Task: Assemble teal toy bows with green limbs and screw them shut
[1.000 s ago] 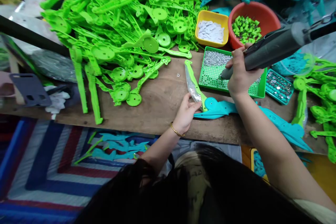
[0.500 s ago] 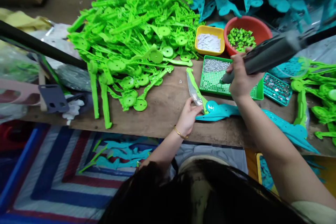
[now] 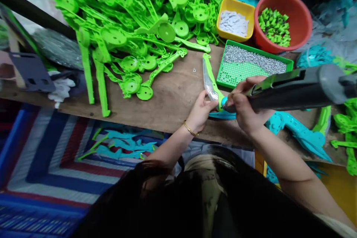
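Note:
My right hand (image 3: pixel 248 106) is wrapped round a dark electric screwdriver (image 3: pixel 292 87), held nearly level. The driver's tip meets the round blue joint of a plastic piece (image 3: pixel 223 115) lying near the table edge. Part of that blue piece is hidden under my hand and the tool. My left hand (image 3: pixel 201 111) pinches the lower end of a green plastic arm with a clear blade-like strip (image 3: pixel 210 80), where it joins the blue piece. Just beyond, a green perforated tray (image 3: pixel 237 76) holds many small silver screws.
A large heap of green plastic parts (image 3: pixel 134 18) covers the back left. A yellow tub (image 3: pixel 235 18) of white pieces and a red bowl (image 3: pixel 297 26) of small green parts stand behind the tray. Another blue piece (image 3: pixel 301 130) lies at right. A striped, blue-edged bin (image 3: pixel 50 148) sits below left.
My right hand has brought the screwdriver from above the screw tray down to the blue joint. My left hand keeps its hold. The view has shifted closer to the table.

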Motion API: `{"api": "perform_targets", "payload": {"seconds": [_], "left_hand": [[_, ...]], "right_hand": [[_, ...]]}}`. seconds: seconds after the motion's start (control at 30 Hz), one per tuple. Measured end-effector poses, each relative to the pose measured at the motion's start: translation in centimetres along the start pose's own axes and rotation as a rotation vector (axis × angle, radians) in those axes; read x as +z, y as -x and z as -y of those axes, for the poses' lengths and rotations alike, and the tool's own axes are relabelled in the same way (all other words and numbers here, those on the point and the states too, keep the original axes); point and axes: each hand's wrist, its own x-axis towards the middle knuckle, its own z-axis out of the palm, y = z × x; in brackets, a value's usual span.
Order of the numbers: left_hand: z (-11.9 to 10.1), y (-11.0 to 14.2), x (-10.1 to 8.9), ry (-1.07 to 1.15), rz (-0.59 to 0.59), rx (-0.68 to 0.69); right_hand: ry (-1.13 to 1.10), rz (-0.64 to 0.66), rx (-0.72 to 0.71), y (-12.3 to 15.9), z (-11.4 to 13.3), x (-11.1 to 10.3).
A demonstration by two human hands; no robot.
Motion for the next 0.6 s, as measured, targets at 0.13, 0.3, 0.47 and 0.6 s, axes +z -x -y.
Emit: {"api": "perform_targets", "payload": {"seconds": [0.13, 0.3, 0.47, 0.6], "left_hand": [[0.2, 0.0, 0.3, 0.001, -0.038, 0.026], [0.0, 0.0, 0.2, -0.021, -0.084, 0.036], [-2.2, 1.4, -1.6, -0.328, 0.030, -0.079], [-2.9, 2.2, -2.6, -0.444, 0.109, -0.183]], "right_hand": [[0.015, -0.012, -0.030, 0.7, -1.6, 0.3], [-0.037, -0.019, -0.026, -0.7, 0.7, 0.6], [-0.208, -0.441, -0.203, -6.5, 1.2, -0.5], [-0.102, -0.517, -0.186, -8.8, -2.2, -1.3]]}}
